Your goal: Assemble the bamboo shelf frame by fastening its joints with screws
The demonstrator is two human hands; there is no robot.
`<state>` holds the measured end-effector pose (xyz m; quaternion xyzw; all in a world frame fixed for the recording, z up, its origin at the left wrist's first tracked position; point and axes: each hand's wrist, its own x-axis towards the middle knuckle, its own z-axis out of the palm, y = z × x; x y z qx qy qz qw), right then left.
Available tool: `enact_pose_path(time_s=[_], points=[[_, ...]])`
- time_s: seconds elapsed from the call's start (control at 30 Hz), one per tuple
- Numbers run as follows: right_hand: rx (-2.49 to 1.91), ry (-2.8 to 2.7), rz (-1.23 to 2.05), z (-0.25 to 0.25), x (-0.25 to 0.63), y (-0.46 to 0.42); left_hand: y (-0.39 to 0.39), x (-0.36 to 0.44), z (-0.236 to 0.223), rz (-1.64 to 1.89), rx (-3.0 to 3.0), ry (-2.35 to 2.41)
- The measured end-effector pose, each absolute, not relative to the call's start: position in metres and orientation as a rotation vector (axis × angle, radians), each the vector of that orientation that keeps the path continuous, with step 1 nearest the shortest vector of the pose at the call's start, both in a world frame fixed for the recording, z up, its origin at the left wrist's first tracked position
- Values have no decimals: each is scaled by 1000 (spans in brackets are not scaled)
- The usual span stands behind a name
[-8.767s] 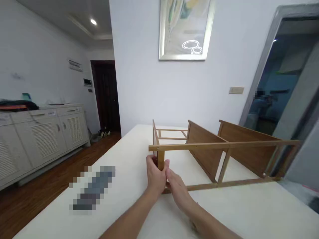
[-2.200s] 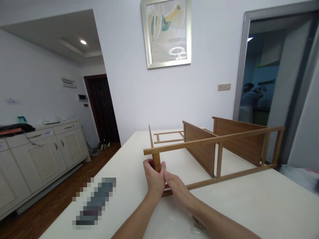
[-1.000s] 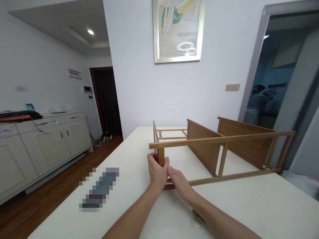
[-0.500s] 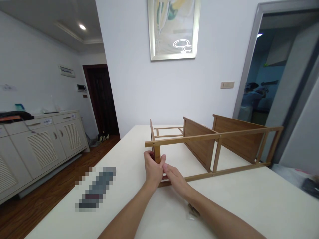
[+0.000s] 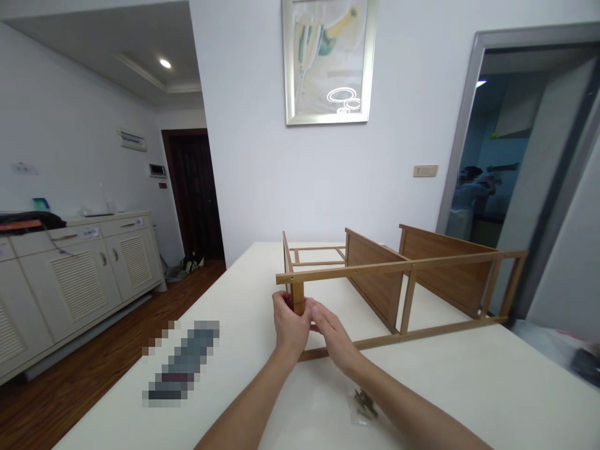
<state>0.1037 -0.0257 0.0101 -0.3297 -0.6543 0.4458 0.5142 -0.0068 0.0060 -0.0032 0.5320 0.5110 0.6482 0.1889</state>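
Left hand [image 5: 291, 328] gripped the wooden shelving unit [image 5: 375, 281] by its end, seemingly for steadiness; right hand [image 5: 335, 337] touched left, grip unclear.

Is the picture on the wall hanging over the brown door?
No, the framed picture hangs on the white wall beyond the table, well right of the brown door.

Left hand [image 5: 291, 325] gripping the end of a wooden rack [image 5: 375, 270], right hand [image 5: 330, 331] against it, rack lying on a white table [image 5: 225, 381], screws [image 5: 364, 405] near the right forearm.
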Motion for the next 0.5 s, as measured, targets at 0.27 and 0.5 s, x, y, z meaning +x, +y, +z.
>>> enact_pose_path(time_s=[0.27,0.5], points=[[-1003,-1586,714,56,75,-21,10,-5,-2,1804,1456,1415],[-1310,-1610,232,54,57,-15,7,-8,-2,1875,1491,1424]])
